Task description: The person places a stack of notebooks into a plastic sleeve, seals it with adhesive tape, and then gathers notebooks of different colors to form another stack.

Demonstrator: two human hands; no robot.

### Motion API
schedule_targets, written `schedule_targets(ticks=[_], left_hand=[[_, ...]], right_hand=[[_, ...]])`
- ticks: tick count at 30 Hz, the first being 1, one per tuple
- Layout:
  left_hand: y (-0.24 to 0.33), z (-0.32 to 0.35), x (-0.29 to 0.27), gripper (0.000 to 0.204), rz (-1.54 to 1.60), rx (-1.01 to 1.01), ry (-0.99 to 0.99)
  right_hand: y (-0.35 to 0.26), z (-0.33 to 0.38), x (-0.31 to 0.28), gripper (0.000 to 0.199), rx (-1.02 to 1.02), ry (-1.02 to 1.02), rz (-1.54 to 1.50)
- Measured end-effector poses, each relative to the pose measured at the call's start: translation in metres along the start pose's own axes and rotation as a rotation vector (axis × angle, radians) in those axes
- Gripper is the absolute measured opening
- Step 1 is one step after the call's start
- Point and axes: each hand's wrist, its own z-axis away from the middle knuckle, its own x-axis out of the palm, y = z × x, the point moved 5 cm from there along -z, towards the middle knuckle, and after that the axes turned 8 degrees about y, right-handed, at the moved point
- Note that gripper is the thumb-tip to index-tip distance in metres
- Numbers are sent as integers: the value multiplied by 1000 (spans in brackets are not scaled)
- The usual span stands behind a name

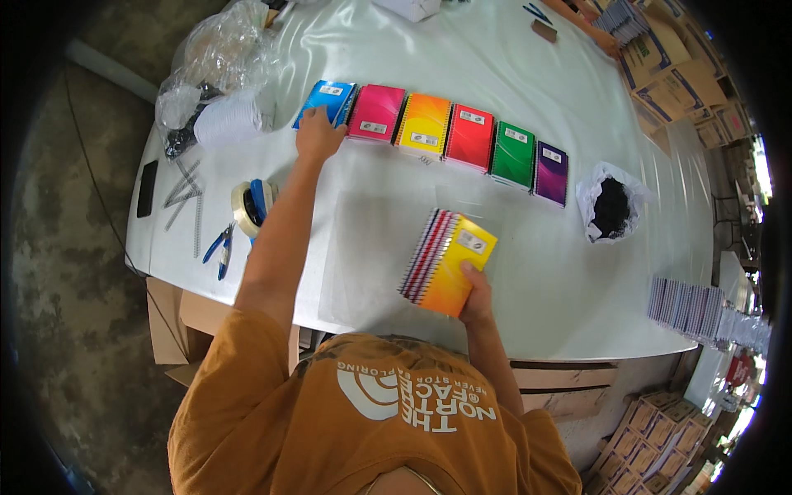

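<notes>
- The right hand (477, 290) is closed around a stack of notebooks (446, 262), yellow on top, held above the near table (536, 280) edge.
- The left hand (318, 136), fingers loosely curled, rests on the blue notebook (328, 101) ending the coloured row.

The left arm stretches far forward, nearly straight, elbow low, forearm bare below an orange sleeve. The left hand (318, 134) lies palm down at full reach, fingers (314, 116) curled forward and closed. The right arm is bent close to the body; the right hand (476, 290) grips from below, thumb on top.
</notes>
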Motion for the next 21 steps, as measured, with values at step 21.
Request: schedule_targets(ticks=[21], left_hand=[[145, 98, -152, 32, 208, 326, 478]], right_hand=[[1, -12, 19, 52, -303, 137, 151]])
